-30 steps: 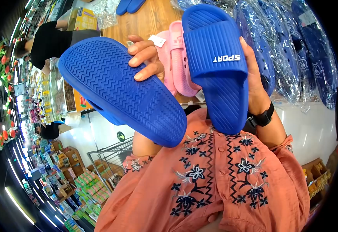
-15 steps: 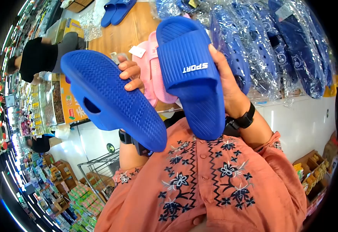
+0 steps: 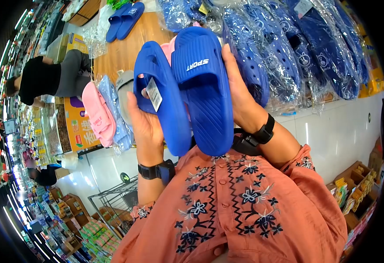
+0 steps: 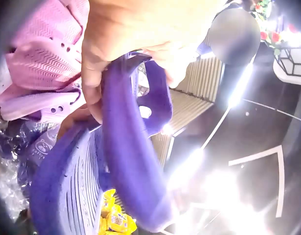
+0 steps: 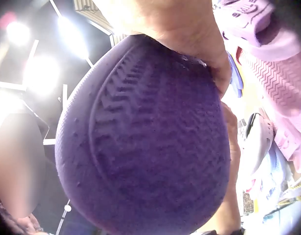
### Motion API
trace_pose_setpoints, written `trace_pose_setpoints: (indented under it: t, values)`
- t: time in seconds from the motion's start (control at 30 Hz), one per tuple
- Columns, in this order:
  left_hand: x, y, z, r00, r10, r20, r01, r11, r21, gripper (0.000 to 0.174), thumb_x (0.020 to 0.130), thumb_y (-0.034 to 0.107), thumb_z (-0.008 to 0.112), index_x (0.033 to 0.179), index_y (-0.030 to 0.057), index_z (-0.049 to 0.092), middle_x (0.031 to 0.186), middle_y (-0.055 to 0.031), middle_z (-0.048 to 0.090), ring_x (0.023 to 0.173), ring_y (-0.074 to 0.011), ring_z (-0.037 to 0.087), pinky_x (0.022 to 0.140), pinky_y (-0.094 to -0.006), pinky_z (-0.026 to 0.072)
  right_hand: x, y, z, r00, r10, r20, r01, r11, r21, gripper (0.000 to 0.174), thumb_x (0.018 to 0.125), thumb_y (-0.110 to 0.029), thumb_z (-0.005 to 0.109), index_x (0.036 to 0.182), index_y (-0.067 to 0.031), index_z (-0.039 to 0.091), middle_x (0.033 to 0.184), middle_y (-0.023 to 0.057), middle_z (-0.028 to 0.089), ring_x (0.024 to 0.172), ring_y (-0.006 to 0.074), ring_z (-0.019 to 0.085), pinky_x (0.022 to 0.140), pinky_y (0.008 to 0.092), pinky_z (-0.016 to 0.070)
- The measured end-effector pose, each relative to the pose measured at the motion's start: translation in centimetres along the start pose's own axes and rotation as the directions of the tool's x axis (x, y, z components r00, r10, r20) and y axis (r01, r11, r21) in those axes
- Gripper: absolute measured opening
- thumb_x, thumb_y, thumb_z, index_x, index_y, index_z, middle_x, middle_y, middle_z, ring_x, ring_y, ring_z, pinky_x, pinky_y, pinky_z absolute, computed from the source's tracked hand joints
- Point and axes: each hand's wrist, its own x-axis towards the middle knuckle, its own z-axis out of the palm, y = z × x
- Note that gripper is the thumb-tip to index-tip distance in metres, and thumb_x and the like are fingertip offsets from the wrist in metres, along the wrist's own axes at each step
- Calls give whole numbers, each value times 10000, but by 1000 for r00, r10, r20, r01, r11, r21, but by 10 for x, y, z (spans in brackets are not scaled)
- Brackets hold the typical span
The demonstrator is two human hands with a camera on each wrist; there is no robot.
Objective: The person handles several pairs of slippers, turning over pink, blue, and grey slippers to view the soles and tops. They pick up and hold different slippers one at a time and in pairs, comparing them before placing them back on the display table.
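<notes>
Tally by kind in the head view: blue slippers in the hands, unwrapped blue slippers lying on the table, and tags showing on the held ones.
Held blue slippers: 2
Unwrapped blue slippers on table: 2
White tag: 1
Total: 5

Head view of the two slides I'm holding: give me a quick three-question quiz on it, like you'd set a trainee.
1. True or false: the right hand holds the SPORT slide.
2. What shows at the strap of the other slide, held by the left hand?
A) a metal buckle
B) a white tag
C) a ribbon bow
3. Fill in the colour: the plastic-wrapped footwear at the picture's upper right is ____.

Key: 1 true; 2 B; 3 blue.
</notes>
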Motion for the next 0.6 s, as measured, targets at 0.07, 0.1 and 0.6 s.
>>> trace_pose_setpoints:
  t: [0.07, 0.1, 0.6]
  values:
    - [2, 2, 10, 997, 68, -27, -67, 997, 43, 413, 1029, 323, 635, 1348, 69, 568, 1256, -116, 685, 1170, -286, 662, 1043, -473, 543, 2, 4, 3, 998, -53, -37, 53, 998, -21, 752, 1060, -664, 281, 1455, -59, 489, 1337, 118, 628, 1198, 211, 638, 1046, 386, 530]
    - [3, 7, 9, 998, 53, -27, -51, 996, 71, 405, 1031, 306, 634, 1347, 61, 567, 1275, -116, 679, 1176, -285, 660, 1042, -477, 543, 5, 5, 5, 996, -78, -43, 76, 995, -57, 744, 1061, -662, 289, 1443, -59, 498, 1304, 109, 640, 1170, 203, 646, 1029, 378, 536]
    - [31, 25, -46, 991, -103, 87, 107, 993, -41, 543, 1090, 433, 460, 1488, 64, 469, 1440, -122, 584, 1275, -276, 601, 1103, -450, 484, 48, 46, 23, 953, -293, -77, 136, 640, -756, 559, 1066, -519, 516, 1176, 19, 621, 1021, 50, 637, 926, 116, 604, 825, 253, 503]
